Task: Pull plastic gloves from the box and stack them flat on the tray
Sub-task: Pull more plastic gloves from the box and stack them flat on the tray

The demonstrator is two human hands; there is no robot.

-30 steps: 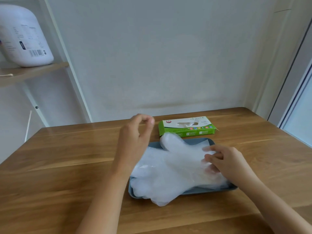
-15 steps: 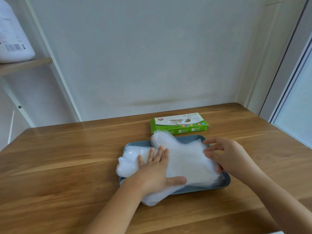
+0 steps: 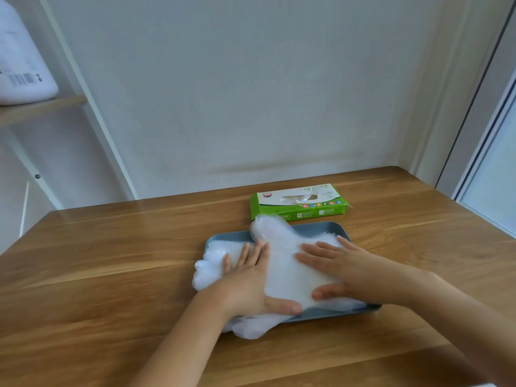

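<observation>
A pile of clear plastic gloves (image 3: pixel 282 263) lies on a blue-grey tray (image 3: pixel 321 229) on the wooden table. The pile spills over the tray's left and front edges. My left hand (image 3: pixel 251 277) presses flat on the left part of the pile, fingers straight. My right hand (image 3: pixel 340 269) presses flat on the right part, fingers spread. Just behind the tray lies a green glove box (image 3: pixel 298 202), with a bit of plastic showing in its top slot.
The wooden table (image 3: pixel 111 275) ends at a white wall behind the box. A shelf (image 3: pixel 42 107) at the upper left carries a white appliance (image 3: pixel 22 62). A window frame (image 3: pixel 491 135) stands at the right.
My left hand came down from the air onto the glove pile. My right hand went from holding the pile's right edge to lying flat on top of it.
</observation>
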